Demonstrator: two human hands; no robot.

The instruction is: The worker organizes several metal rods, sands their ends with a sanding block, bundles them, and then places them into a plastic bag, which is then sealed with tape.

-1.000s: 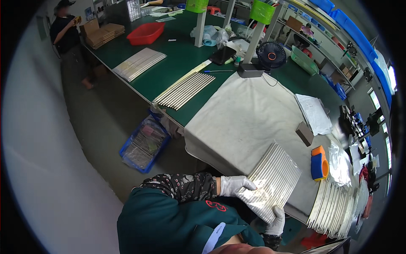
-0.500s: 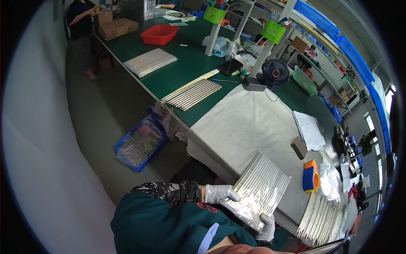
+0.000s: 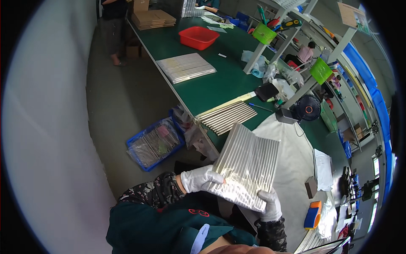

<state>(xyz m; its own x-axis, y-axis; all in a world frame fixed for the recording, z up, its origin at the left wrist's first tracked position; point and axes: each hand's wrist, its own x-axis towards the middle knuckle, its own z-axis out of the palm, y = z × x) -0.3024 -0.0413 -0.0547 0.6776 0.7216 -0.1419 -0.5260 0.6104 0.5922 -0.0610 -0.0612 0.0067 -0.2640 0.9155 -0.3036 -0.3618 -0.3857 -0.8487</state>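
While both gloved hands lift it clear of the bench, a ribbed silver sheet pack [image 3: 247, 166] hangs tilted in front of the person's chest, hiding part of the white cloth [image 3: 296, 169] spread on the green table [image 3: 220, 80] behind it. To the near right on that cloth sit an orange and blue block [image 3: 313, 215] and a stack of white papers [image 3: 324, 169]. Down on the floor to the left stands a blue crate [image 3: 154, 143] full of bagged strips.

Held by its near edge, the pack has the left hand [image 3: 201, 178] at its lower left corner, fingers curled closed over the edge, and the right hand [image 3: 270, 205] at its lower right corner, also closed on it from beneath. Both forearms are bent in close to the body, wrists turned up toward the sheet.

Just beyond the pack lies a fan of silver strips [image 3: 228, 117] at the table edge, then a small black fan [image 3: 308, 108]. Farther off rest another flat batch of strips [image 3: 186, 67], a red tray [image 3: 198, 37] and, at the far end, stacked cardboard [image 3: 152, 19] beside another person [image 3: 113, 25]
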